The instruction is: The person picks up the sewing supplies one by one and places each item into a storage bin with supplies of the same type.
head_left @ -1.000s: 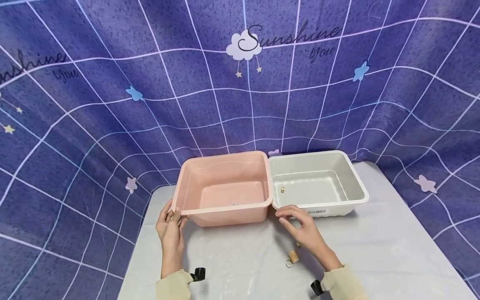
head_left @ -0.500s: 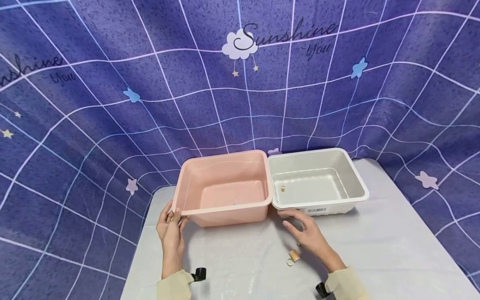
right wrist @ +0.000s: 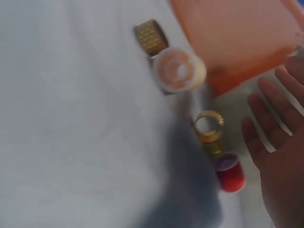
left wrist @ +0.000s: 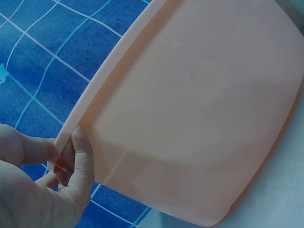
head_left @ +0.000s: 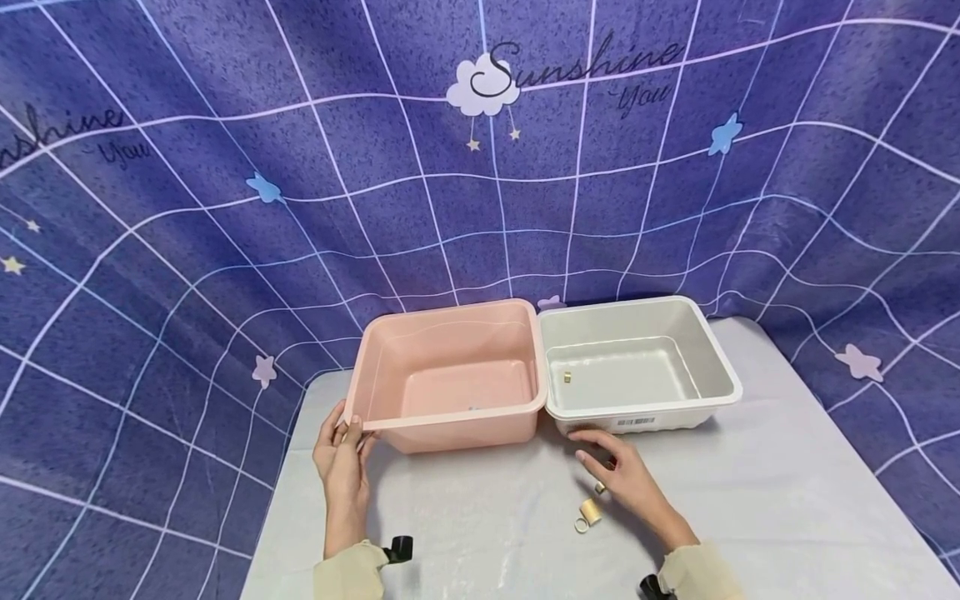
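Concurrently, the left hand [head_left: 342, 462] pinches the pink bin [head_left: 453, 417] by its rim, while the right hand [head_left: 628, 479], fingers loosely apart, hovers near a tan cylinder [head_left: 591, 512].

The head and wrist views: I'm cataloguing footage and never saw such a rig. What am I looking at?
No machine here, just a person's two bare hands. The wide picture comes from a camera on the head, the other two from a camera on each wrist. On the table, a pink bin and a white bin stand side by side. Before them lie gold rings, a pale cylinder and a red cylinder; a small gold piece lies in the white bin. The left hand pinches the pink bin's rim; nothing shows in the right hand, near the white bin.
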`<state>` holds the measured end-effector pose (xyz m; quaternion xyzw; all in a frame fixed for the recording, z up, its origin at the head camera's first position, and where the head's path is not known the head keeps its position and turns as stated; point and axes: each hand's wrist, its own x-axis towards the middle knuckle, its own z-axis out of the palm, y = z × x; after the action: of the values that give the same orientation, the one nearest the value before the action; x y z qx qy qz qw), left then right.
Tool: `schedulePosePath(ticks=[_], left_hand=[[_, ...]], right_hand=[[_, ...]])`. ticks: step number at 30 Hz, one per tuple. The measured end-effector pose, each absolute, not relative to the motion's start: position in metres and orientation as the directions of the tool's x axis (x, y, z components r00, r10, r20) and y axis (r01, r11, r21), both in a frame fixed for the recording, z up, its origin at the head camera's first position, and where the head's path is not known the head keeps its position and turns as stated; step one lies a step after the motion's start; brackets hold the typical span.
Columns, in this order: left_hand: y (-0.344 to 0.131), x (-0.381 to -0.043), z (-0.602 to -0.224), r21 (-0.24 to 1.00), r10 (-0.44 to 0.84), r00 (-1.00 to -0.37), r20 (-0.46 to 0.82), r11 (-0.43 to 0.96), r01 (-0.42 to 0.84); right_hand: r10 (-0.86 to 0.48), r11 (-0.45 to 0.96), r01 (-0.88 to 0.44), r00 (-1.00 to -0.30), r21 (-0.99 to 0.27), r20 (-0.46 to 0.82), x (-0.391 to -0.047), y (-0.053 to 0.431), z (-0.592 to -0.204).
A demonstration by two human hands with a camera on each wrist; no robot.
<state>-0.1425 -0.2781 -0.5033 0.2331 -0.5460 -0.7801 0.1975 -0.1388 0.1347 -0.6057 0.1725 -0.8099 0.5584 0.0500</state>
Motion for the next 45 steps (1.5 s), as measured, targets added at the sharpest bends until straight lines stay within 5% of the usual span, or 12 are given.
schedulePosePath(ticks=[15, 33, 45], left_hand=[[-0.277, -0.141, -0.502, 0.934, -0.553, -0.820, -0.144, -0.349, 0.071], [-0.279, -0.141, -0.503, 0.942, -0.553, -0.818, -0.155, -0.333, 0.046], [-0.280, -0.140, -0.504, 0.940, -0.549, -0.824, -0.139, -0.334, 0.064]], right_hand=[[-0.252, 0.310, -0.282, -0.945, -0.908, 0.208, -0.129, 0.133, -0.624], [-0.281, 0.489, -0.466, -0.884, -0.737, 0.373, -0.120, 0.132, -0.633], [-0.154, 0.501, -0.348, -0.937, -0.793, 0.314, -0.110, 0.136, -0.630]])
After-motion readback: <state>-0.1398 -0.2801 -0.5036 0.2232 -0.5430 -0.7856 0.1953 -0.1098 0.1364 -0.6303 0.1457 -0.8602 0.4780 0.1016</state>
